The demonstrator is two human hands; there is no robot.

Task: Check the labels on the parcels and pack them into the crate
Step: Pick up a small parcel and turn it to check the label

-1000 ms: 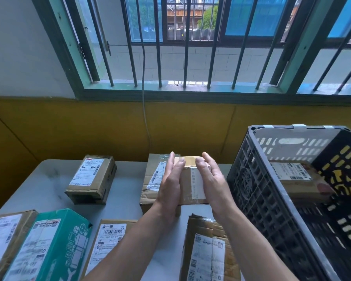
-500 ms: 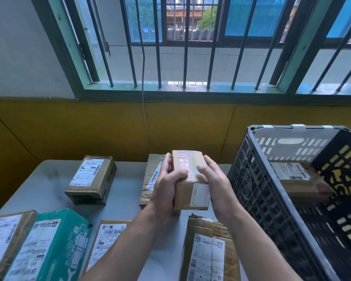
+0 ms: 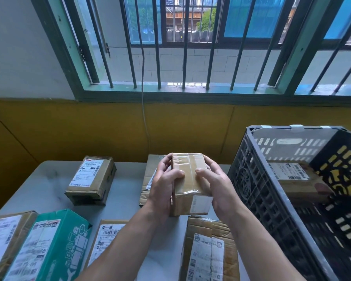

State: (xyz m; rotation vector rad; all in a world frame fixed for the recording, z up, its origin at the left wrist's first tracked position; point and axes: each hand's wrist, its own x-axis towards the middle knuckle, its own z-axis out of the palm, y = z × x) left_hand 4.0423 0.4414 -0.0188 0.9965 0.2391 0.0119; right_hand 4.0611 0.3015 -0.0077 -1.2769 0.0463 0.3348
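Note:
A small taped cardboard parcel (image 3: 187, 179) is held above the table in both hands. My left hand (image 3: 163, 187) grips its left side with the thumb across the top. My right hand (image 3: 215, 181) grips its right side, thumb on the taped top. A white label shows on the parcel's near face, its print unreadable. The dark plastic crate (image 3: 257, 195) stands to the right, with one labelled parcel (image 3: 292, 179) lying inside it.
On the grey table (image 3: 49, 179) lie several more parcels: a brown box at back left (image 3: 91, 179), one behind my hands (image 3: 150, 175), a teal box (image 3: 53, 244), and others along the front edge (image 3: 209, 250). A barred window and yellow wall stand behind.
The parcel has been lifted off the box behind it and turned over in both hands, so its taped side faces up and the label faces me.

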